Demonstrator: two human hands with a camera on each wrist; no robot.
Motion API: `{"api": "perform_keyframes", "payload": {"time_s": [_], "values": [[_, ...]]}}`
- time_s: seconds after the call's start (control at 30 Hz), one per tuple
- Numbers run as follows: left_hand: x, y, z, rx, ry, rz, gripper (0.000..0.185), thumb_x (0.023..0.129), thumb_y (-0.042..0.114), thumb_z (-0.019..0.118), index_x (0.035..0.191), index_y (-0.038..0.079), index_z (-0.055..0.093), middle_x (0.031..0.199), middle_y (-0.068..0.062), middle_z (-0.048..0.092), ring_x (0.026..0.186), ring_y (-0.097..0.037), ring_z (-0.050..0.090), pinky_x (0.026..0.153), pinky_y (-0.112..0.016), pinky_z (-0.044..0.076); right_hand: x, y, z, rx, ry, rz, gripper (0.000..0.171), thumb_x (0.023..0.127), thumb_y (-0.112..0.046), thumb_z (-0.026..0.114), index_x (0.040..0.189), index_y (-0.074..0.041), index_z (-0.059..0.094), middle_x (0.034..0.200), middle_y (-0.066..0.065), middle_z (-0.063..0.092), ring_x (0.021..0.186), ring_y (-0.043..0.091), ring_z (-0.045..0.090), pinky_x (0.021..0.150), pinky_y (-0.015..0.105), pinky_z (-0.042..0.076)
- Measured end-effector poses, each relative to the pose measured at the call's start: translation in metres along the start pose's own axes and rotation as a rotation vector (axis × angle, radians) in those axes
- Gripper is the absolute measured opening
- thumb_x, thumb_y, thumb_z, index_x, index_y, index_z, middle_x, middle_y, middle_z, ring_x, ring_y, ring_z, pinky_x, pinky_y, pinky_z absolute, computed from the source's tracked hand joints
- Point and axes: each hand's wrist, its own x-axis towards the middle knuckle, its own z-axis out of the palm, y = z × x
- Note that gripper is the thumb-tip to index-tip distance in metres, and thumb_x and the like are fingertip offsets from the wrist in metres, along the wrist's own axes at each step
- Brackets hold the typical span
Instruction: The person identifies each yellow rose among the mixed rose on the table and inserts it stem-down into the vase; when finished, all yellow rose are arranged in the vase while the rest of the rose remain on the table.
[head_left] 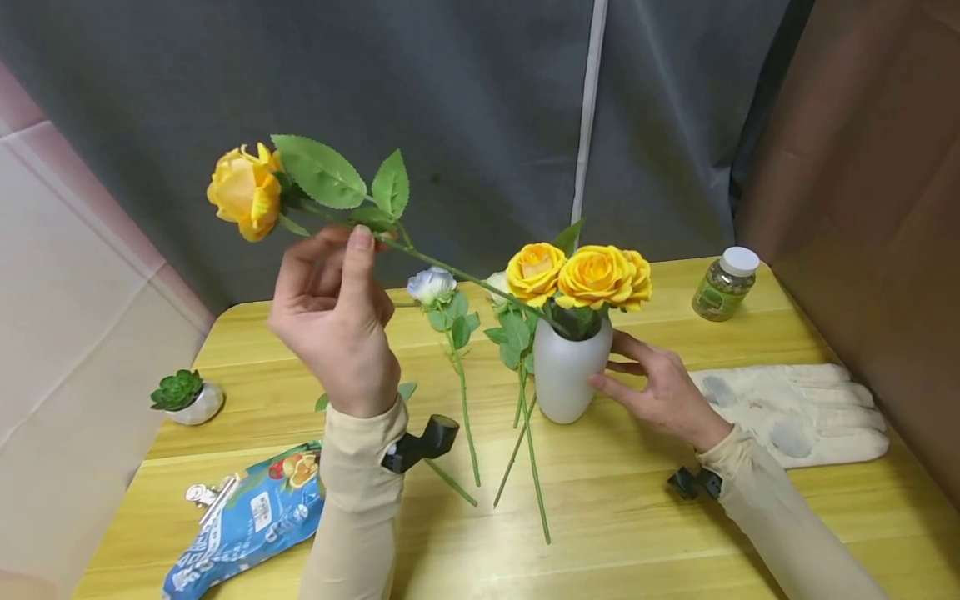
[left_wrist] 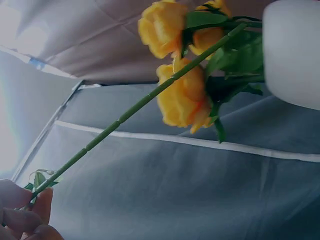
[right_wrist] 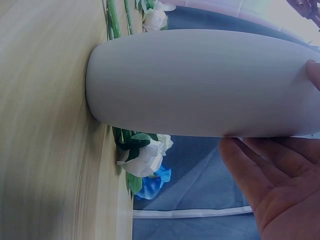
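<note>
My left hand (head_left: pixel 337 312) pinches a yellow rose (head_left: pixel 246 192) by its green stem between thumb and fingers, raised above the table. The bloom points left, and the stem (left_wrist: pixel 120 121) slants down toward the vase's mouth. In the left wrist view its cut end shows outside the rim, among the other flowers. The white vase (head_left: pixel 566 375) stands upright on the table with several yellow roses (head_left: pixel 596 277) in it. My right hand (head_left: pixel 663 392) holds the vase from the right, with the thumb near its front and the fingers (right_wrist: pixel 250 170) against its side.
White and pale blue roses (head_left: pixel 432 286) lie on the wooden table (head_left: pixel 600 508), left of and behind the vase. A clipped blue snack bag (head_left: pixel 251 521) and a potted succulent (head_left: pixel 187 397) are at left. A lidded jar (head_left: pixel 724 285) and white glove (head_left: pixel 795 412) are at right.
</note>
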Motion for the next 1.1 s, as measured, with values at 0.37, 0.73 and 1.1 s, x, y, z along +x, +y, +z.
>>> {"api": "perform_keyframes", "payload": {"time_s": [0.37, 0.73, 1.1], "values": [[-0.02, -0.014, 0.01, 0.045, -0.138, -0.033, 0.008, 0.089, -0.004, 0.074, 0.089, 0.004, 0.072, 0.078, -0.001, 0.075, 0.045, -0.004, 0.043, 0.045, -0.019, 0.031, 0.0, 0.001, 0.0, -0.002, 0.005, -0.006, 0.05, 0.091, -0.009, 0.078, 0.136, 0.003, 0.06, 0.13, 0.024, 0.068, 0.118, 0.039, 0.068, 0.087, 0.043, 0.061], [-0.048, -0.027, 0.013, 0.185, -0.385, -0.073, 0.015, 0.089, 0.002, 0.077, 0.09, -0.01, 0.068, 0.075, 0.01, 0.066, 0.046, -0.008, 0.034, 0.045, -0.023, 0.027, 0.0, -0.001, -0.001, 0.025, -0.011, -0.002, 0.051, 0.091, -0.01, 0.077, 0.137, 0.003, 0.059, 0.132, 0.023, 0.067, 0.119, 0.038, 0.067, 0.088, 0.042, 0.06], [-0.068, -0.036, 0.008, 0.345, -0.571, -0.144, 0.007, 0.087, 0.002, 0.076, 0.09, -0.002, 0.072, 0.053, -0.006, 0.044, 0.047, -0.011, 0.037, 0.047, -0.022, 0.029, 0.001, 0.001, 0.0, 0.02, 0.003, -0.04, 0.051, 0.091, -0.009, 0.078, 0.137, 0.002, 0.06, 0.13, 0.022, 0.068, 0.117, 0.036, 0.068, 0.086, 0.04, 0.061]]}}
